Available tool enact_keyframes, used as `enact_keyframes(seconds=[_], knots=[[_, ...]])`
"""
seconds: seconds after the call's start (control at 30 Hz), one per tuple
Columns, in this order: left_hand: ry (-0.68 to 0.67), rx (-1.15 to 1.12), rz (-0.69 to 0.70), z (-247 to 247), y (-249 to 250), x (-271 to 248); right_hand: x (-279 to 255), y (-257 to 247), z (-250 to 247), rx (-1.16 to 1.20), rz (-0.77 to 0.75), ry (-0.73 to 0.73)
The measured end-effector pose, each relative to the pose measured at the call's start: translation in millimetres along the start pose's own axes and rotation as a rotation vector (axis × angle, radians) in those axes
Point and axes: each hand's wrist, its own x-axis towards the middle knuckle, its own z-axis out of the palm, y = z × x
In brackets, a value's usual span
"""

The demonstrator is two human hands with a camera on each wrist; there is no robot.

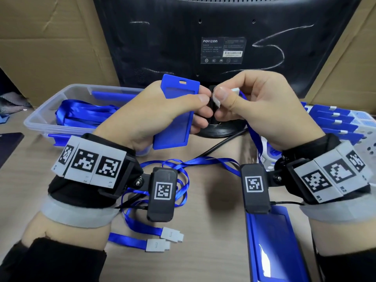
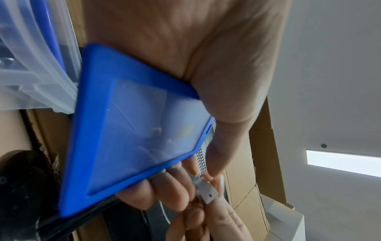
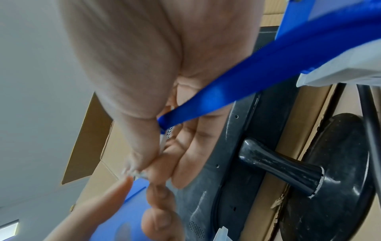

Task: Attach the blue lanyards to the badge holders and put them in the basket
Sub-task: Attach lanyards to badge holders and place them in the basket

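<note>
My left hand point(image 1: 200, 102) grips a blue badge holder point(image 1: 177, 112) upright in front of me, slot end up; its clear window point(image 2: 134, 130) fills the left wrist view. My right hand point(image 1: 220, 97) pinches the white clip point(image 1: 216, 101) of a blue lanyard point(image 1: 254, 137) beside the holder's right edge, thumb tips of both hands almost touching. The clip point(image 2: 207, 189) sits between the fingertips. The lanyard strap point(image 3: 237, 84) runs back across my right palm. More blue lanyards point(image 1: 162, 169) with white clips point(image 1: 173, 234) lie on the table under my wrists.
A clear plastic bin point(image 1: 50, 110) at the left holds lanyards point(image 1: 85, 115). A white basket point(image 1: 366, 139) at the right holds several badge holders point(image 1: 333, 119). Another badge holder point(image 1: 272, 247) lies at the front right. A monitor's back point(image 1: 203, 37) and stand point(image 1: 219, 127) are behind my hands.
</note>
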Motion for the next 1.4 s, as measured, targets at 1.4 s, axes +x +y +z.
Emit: enact_keyframes(seconds=[1.4], knots=[[-0.034, 0.285, -0.079, -1.0, -2.1, 0.6, -2.4, -6.8, 9.0, -0.073, 0.082, -0.054]])
